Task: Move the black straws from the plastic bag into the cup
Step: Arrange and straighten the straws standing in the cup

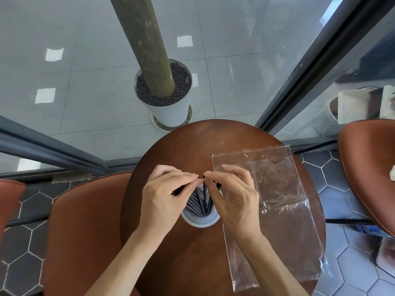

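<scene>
A white cup (201,221) stands in the middle of the round brown table (188,146). Several black straws (202,201) stand fanned inside it, their tops spread apart. My left hand (164,199) and my right hand (233,197) hover over the cup with fingertips pinched on the straw tops, nearly touching each other. The clear plastic bag (277,206) lies flat on the table to the right of the cup, partly under my right wrist. I see no straws in it.
Brown leather chairs stand at the left (85,231) and the far right (367,167). Beyond the table, behind glass panes, a white plant pot (171,112) holds a thick trunk. The floor has dark hexagonal tiles.
</scene>
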